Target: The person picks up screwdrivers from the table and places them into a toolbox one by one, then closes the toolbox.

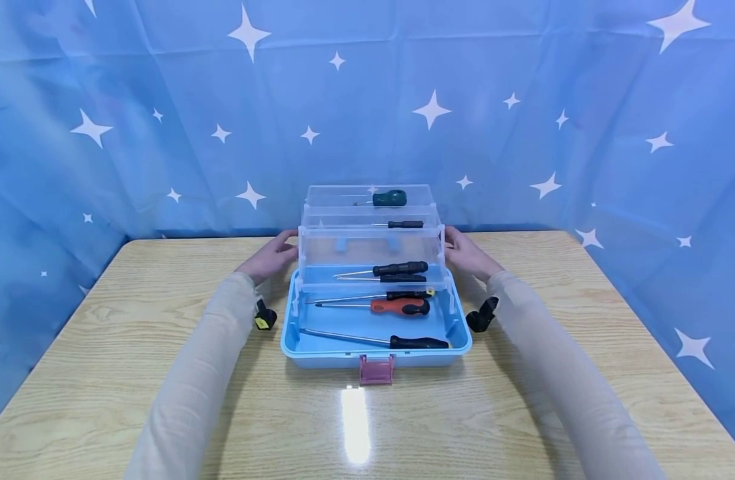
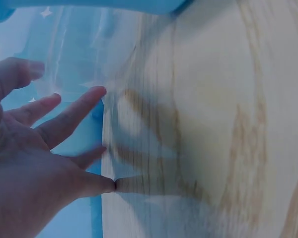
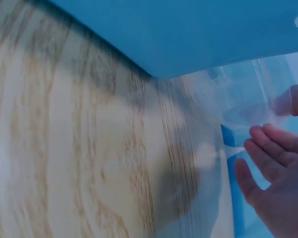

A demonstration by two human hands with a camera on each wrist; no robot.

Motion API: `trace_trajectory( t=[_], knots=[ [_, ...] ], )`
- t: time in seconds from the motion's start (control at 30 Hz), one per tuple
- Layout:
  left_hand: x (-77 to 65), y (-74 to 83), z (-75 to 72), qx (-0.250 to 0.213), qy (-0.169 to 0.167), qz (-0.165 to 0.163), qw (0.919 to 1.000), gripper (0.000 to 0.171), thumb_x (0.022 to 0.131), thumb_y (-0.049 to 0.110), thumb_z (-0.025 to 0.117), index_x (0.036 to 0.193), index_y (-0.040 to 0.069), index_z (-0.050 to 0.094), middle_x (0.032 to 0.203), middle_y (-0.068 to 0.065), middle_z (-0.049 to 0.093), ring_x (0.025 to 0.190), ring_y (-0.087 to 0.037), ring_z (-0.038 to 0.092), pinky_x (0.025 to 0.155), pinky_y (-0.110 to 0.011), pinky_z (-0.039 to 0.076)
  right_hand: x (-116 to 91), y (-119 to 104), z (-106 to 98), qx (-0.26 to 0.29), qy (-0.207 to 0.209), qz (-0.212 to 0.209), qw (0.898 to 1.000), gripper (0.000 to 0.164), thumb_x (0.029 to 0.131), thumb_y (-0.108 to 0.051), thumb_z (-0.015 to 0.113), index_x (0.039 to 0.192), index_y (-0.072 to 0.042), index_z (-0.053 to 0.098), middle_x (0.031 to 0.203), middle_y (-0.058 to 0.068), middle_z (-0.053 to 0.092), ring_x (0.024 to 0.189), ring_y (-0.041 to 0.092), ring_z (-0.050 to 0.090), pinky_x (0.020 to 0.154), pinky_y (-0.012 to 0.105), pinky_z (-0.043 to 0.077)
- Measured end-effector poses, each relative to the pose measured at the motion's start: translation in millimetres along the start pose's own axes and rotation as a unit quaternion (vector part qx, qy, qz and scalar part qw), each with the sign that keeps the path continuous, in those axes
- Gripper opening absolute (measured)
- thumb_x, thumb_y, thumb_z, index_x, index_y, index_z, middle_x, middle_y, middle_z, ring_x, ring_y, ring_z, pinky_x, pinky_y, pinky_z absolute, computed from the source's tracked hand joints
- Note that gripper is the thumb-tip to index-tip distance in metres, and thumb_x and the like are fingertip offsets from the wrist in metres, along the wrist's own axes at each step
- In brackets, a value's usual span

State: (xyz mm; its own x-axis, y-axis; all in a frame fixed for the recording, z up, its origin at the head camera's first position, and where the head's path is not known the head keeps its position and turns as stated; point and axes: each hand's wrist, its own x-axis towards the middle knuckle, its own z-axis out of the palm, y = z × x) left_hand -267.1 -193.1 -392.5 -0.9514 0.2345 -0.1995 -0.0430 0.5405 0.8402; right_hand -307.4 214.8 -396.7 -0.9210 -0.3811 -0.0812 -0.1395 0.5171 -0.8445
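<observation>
A light blue toolbox stands open on the table, its clear tiered trays raised at the back. The green-handled screwdriver and a small black screwdriver lie in the upper tiers. Lower down are black screwdrivers, a red-and-black screwdriver and a long black-handled screwdriver on the base. My left hand, fingers spread, is at the left side of the trays. On the opposite side is my right hand, fingers loosely extended. Whether either hand touches the plastic I cannot tell.
A purple latch hangs at the toolbox's front. Beneath is a wood-grain table. Right behind its far edge hangs a blue curtain with white stars. Black wrist-camera mounts sit beside the toolbox.
</observation>
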Motion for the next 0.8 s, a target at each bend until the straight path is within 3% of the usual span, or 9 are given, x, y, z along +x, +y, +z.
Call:
trace_trajectory(
  t=[0.2,0.33,0.63,0.8],
  knots=[
    [-2.4,0.2,-0.9,-0.019,0.025,0.011,0.9994,0.060,0.102,0.037,0.047,0.154,0.025,0.020,0.153,-0.017,0.029,0.140,-0.037,0.023,0.109,-0.060,0.018,-1.8,0.9,0.4,-0.008,0.015,-0.052,0.998,0.059,0.101,-0.021,0.051,0.148,0.000,0.022,0.148,0.024,0.029,0.134,0.043,0.031,0.104,0.058,0.031],
    [-0.5,-0.6,-1.3,-0.034,0.027,0.030,0.9986,0.060,0.102,0.033,0.048,0.154,0.024,0.021,0.151,-0.019,0.033,0.139,-0.036,0.028,0.110,-0.057,0.020,-4.4,1.6,1.4,-0.020,0.034,-0.069,0.997,0.058,0.101,-0.026,0.051,0.146,0.000,0.024,0.144,0.024,0.034,0.129,0.044,0.037,0.101,0.059,0.035],
    [-2.8,0.0,-2.1,-0.085,0.036,0.108,0.9898,0.057,0.103,0.011,0.047,0.152,0.018,0.021,0.146,-0.023,0.038,0.136,-0.036,0.034,0.111,-0.052,0.021,-12.4,-1.4,4.0,-0.026,0.084,-0.117,0.989,0.064,0.099,-0.025,0.056,0.149,-0.006,0.022,0.146,0.021,0.033,0.132,0.039,0.034,0.103,0.061,0.029],
    [-6.9,3.5,-0.6,-0.098,0.052,0.135,0.9846,0.055,0.101,0.006,0.049,0.149,0.017,0.024,0.144,-0.023,0.041,0.135,-0.035,0.035,0.109,-0.052,0.025,-16.3,-6.2,4.3,0.002,0.082,-0.131,0.988,0.070,0.098,-0.016,0.056,0.153,-0.011,0.012,0.150,0.024,0.027,0.135,0.042,0.031,0.102,0.063,0.030]
  ],
)
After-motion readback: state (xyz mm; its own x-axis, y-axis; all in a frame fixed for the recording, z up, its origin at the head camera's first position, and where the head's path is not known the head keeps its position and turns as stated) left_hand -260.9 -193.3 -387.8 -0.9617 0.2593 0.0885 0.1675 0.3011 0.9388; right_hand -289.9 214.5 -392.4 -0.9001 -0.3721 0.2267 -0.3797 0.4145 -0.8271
